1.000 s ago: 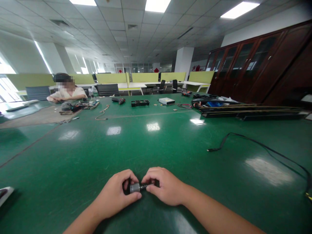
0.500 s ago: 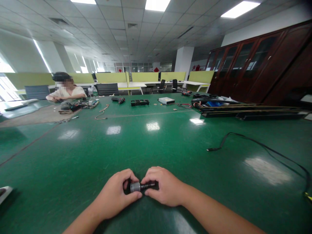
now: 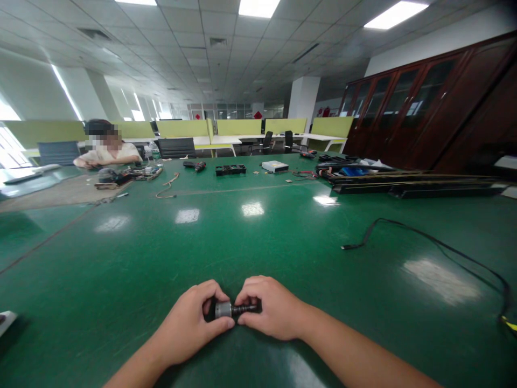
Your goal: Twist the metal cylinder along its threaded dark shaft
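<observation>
Near the front of the green table, a small silver metal cylinder with a dark, ribbed shaft (image 3: pixel 224 309) lies sideways between my two hands. My left hand (image 3: pixel 197 315) curls its fingers and thumb around the cylinder end, hiding its left part. On the other side, my right hand (image 3: pixel 272 310) is closed around the shaft end, its thumb and fingertips close to the shaft. The shaft's tip is partly lost in the shadow of the right palm. The exact kind of part cannot be made out.
A black cable (image 3: pixel 428 237) loops across the right side of the green table (image 3: pixel 250 248). Along the far edge lie a power drill (image 3: pixel 195 166), a black frame (image 3: pixel 230 170), a flat silver box (image 3: pixel 275 166) and long black rails (image 3: pixel 404 186). A person (image 3: pixel 109 151) sits at far left.
Both hands keep their hold on the metal part, with almost no movement. The whole view has shifted very slightly.
</observation>
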Tool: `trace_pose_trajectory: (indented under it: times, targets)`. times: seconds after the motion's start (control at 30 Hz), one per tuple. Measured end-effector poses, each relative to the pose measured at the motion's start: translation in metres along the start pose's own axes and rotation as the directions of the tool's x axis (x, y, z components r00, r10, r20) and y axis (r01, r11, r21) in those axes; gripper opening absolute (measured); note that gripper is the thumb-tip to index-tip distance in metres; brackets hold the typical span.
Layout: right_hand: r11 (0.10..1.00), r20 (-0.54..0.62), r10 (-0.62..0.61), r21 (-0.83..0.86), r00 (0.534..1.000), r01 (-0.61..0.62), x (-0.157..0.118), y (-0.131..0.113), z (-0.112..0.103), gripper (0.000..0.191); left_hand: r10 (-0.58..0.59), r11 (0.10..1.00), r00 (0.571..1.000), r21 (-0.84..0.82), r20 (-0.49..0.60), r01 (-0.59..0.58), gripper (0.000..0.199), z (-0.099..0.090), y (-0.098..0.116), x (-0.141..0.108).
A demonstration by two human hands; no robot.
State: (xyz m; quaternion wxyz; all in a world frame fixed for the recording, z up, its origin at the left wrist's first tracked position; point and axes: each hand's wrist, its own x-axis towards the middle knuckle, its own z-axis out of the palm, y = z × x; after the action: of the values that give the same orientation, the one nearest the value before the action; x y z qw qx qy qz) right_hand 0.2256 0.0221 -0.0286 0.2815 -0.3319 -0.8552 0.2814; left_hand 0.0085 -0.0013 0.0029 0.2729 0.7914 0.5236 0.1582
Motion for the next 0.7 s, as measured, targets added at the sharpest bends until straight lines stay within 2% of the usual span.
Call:
trace_pose_trajectory:
  times: [0.7]
  targets:
    - [0.999,-0.025,0.015,-0.039,1.0,-0.016,-0.003,0.0018,-0.0045,0.01,-0.001,1.0,1.0,0.016,-0.003,0.001,0.02,-0.0004,0.0007,-0.0002]
